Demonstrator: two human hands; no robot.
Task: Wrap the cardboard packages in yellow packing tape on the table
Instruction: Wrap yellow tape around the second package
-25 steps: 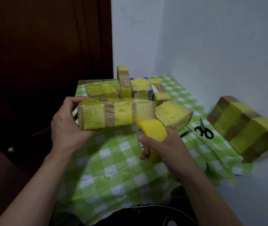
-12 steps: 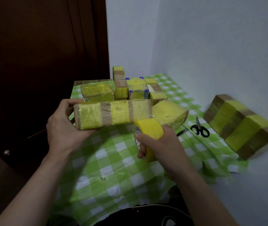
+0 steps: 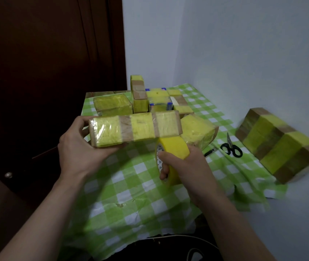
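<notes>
L hand (image 3: 78,147) grips 1 long cardboard package (image 3: 135,129) by its left end, held level above the checked cloth (image 3: 131,185). It has 3 yellow tape bands w/ 2 bare brown strips between. R hand (image 3: 185,166) is clenched round 1 yellow tape roll (image 3: 174,147), which sits just under the package's right end; touching or not, can't tell. At the back of the cloth are 4 taped pkgs (image 3: 112,104), 1 of them upright. 1 more yellow pkg (image 3: 199,130) lies right of the held one. 1 big banded block (image 3: 281,144) is at the cloth's right edge by the wall (image 3: 244,53). 1 pr black scissors (image 3: 231,147) lies betw. those two.
</notes>
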